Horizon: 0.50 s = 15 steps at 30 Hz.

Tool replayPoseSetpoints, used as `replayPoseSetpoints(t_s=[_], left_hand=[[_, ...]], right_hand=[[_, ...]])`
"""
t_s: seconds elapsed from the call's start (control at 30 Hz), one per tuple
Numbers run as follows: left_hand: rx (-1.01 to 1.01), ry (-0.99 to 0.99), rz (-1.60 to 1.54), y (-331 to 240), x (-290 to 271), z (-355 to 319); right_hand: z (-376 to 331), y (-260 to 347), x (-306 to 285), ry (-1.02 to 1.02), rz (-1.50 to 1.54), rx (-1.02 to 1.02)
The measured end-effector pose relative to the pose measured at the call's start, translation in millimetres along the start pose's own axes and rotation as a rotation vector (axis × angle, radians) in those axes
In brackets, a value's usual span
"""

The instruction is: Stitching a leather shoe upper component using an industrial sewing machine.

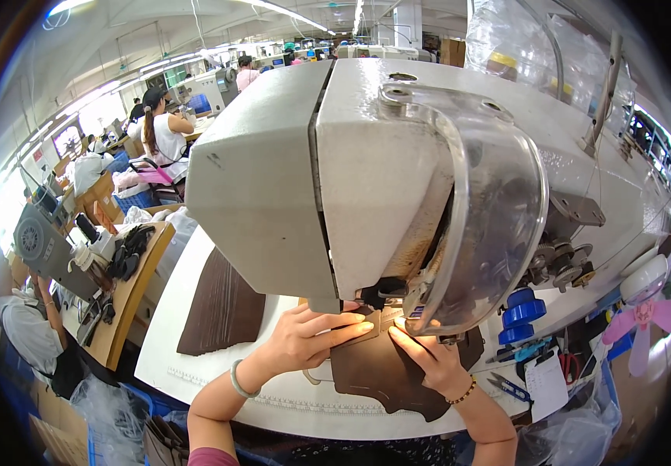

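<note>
In front of me stands a large pale grey sewing machine [265, 179], its head hiding part of the stitching area. A dark brown, leather-like panel [370, 377] with a curved lower edge lies under the lit needle area. My left hand [300, 338], with a pale bangle at the wrist, pinches a small brown flap [373, 325] at the panel's upper left. On the right side, my right hand [438, 363], wearing a beaded bracelet, grips the panel with its fingertips close to the needle area. A clear plastic guard [498, 210] hangs above that hand.
A stack of brown panels [223, 311] lies left on the white table [165, 346]. Rightward are blue bobbin-like spools [520, 314], blue-handled snips [511, 387], red-handled scissors [568, 363], a paper sheet [545, 382] and a pink fan [643, 317]. Other people work at the left.
</note>
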<state>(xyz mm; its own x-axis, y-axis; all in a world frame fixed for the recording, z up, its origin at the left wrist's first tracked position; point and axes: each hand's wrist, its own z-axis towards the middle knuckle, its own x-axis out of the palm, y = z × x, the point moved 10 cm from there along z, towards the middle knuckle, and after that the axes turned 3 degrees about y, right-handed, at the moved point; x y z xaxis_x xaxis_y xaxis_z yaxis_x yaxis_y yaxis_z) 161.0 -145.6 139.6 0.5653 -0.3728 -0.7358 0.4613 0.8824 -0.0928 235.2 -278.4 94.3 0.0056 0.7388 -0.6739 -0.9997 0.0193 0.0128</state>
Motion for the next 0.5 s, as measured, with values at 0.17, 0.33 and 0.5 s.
replayPoseSetpoints(t_s=[0.17, 0.33, 0.5], left_hand=[[-0.003, -0.017, 0.037, -1, -4, 3], [0.028, -0.049, 0.002, 2, -4, 1], [0.017, -0.03, -0.034, 1, 1, 4]], right_hand=[[-2, -18, 1, 0.058, 0.21, 0.107], [3, -64, -51, -0.437, 0.644, 0.519], [1, -95, 13, 0.32, 0.727, 0.743]])
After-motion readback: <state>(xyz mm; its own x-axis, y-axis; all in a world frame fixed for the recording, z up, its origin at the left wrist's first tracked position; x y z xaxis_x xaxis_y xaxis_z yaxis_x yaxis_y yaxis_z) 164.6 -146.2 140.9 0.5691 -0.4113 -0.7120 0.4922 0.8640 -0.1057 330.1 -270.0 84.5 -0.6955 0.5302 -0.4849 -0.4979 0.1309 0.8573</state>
